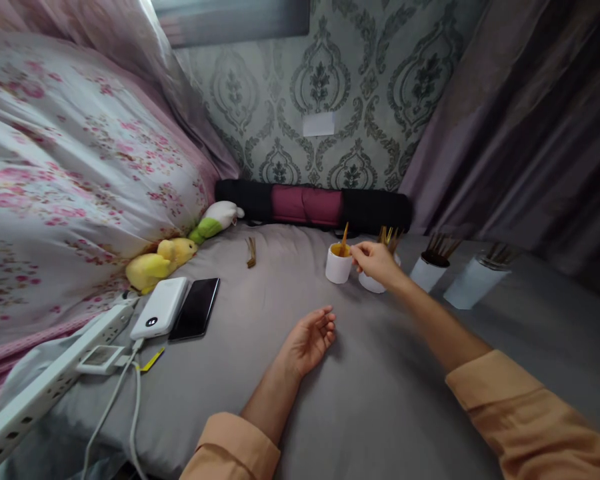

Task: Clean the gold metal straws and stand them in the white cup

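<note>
My right hand (pixel 375 259) is pinched at the right rim of a small white cup (pixel 338 269) with a yellow inside. Whether the fingers hold the rim or something small is hidden. A yellow-orange stick (pixel 345 239) stands tilted in that cup. Behind my right hand, partly covered by it, is another white container (pixel 372 285) with thin yellow-brown sticks (pixel 389 239). My left hand (pixel 310 340) lies palm up on the grey sheet, fingers loosely curled and holding nothing. A few brown sticks (pixel 251 253) lie on the sheet farther left.
Two more white containers, one round-mouthed (pixel 427 273) and one angular (pixel 473 283), hold brown sticks at right. At left are a phone (pixel 196 310), a white power bank (pixel 161 308), a power strip (pixel 60 370), cables and plush toys (pixel 153 268). A black-and-maroon roll (pixel 307 205) lines the wall.
</note>
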### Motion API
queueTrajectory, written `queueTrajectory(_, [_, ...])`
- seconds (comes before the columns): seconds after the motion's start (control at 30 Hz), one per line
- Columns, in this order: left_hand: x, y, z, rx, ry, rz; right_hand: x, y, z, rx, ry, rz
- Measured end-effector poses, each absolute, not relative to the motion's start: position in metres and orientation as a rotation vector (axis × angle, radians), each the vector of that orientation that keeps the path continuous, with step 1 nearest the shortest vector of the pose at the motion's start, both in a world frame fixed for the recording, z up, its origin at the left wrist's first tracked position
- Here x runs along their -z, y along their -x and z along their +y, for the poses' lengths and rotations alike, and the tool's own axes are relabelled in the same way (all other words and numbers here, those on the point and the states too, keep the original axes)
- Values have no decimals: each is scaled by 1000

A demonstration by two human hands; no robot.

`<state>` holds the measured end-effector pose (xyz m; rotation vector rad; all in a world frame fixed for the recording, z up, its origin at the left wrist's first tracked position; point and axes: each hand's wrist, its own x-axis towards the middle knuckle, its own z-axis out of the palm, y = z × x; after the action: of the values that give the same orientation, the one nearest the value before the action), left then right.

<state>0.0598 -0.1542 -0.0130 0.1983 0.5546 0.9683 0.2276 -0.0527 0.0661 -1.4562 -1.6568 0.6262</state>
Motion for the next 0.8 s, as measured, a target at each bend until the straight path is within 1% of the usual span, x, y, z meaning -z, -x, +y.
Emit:
queueTrajectory(0.17, [11,-59,-155,-964,-191,553,-41,-218,-67,-724,1372,-1759])
queueTrajectory(0.47, [12,-60,-153,-973,-174,545,-6,-196,-82,-797,1388,-1750])
queueTrajectory(0.8, [12,-60,-153,-971,-174,537,18,-191,-94,-592,1504,-1722])
